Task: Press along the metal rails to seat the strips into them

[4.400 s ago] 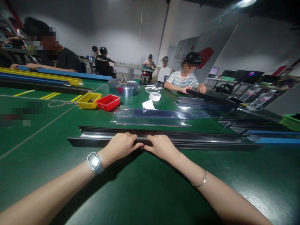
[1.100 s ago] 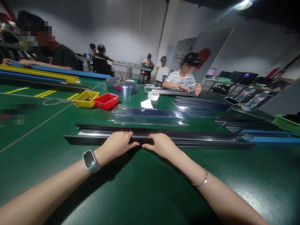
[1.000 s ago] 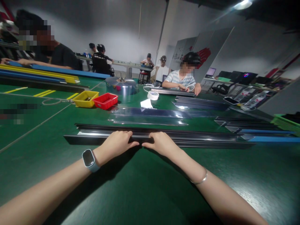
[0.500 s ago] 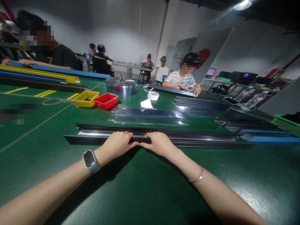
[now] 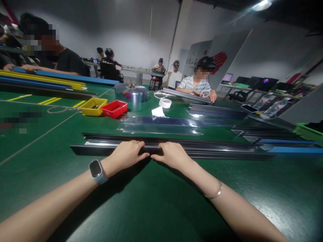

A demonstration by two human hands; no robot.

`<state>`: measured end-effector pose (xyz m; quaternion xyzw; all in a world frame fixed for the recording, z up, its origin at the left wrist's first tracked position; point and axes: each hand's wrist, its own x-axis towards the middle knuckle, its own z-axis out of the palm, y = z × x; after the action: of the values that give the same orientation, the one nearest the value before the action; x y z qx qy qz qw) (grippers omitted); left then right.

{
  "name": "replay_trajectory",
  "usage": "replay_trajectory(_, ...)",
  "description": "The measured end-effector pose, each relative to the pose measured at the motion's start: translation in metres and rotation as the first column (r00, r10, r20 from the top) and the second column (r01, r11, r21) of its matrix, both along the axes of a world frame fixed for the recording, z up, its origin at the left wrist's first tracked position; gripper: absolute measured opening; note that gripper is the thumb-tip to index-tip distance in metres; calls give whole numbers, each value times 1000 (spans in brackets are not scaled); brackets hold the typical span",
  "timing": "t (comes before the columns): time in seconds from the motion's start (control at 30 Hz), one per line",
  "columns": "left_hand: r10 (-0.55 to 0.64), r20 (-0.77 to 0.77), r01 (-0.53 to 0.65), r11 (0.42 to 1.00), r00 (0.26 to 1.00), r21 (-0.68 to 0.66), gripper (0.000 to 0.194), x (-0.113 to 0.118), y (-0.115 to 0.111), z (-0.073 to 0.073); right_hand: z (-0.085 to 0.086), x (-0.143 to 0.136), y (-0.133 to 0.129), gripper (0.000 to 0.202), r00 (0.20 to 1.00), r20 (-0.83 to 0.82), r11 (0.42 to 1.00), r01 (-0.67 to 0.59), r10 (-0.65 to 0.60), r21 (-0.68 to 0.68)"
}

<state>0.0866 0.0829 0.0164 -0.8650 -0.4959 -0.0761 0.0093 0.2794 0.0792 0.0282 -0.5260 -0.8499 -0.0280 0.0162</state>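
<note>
A long black channel-shaped profile [image 5: 222, 149] lies across the green table [image 5: 151, 208], with a shiny strip along its inside. Near its middle, my left hand [image 5: 127, 154] grips the front wall, thumb in front and fingers curled over into the channel. Just to the right, my right hand [image 5: 174, 154] holds the same wall in the same way. The two thumb tips point at each other with a small gap between them. The fingertips inside the channel are partly hidden. Behind the profile lie clear plastic strips [image 5: 161, 129], apart from both hands.
A yellow bin [image 5: 93, 107] and a red bin [image 5: 114, 109] stand at the back left, near a roll of clear film [image 5: 131, 93] and a white tape roll [image 5: 165, 103]. More profiles [image 5: 267, 134] lie at the right. Co-workers sit across the table and at the left.
My right hand has slid slightly right along the profile, widening the gap between the thumbs. Across the table, the co-worker's profile has tilted up at its left end.
</note>
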Motion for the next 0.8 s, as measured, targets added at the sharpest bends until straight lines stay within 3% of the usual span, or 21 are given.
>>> replay_trajectory(0.2, -19, 33, 19, 1000, 999, -12, 39, 1, 0, 3, 2, 1, 0, 51, 1000, 9, 998, 22, -21, -51)
replay_trajectory(0.43, -35, 41, 36, 999, 999, -34, 41, -2, 1, 4, 2, 0, -1, 53, 1000, 8, 1000, 16, -16, 13)
replay_trajectory(0.8, -43, 71, 49, 995, 997, -84, 45, -4, 1, 6, 2, 1, -1, 50, 999, -28, 1000, -19, 19, 1)
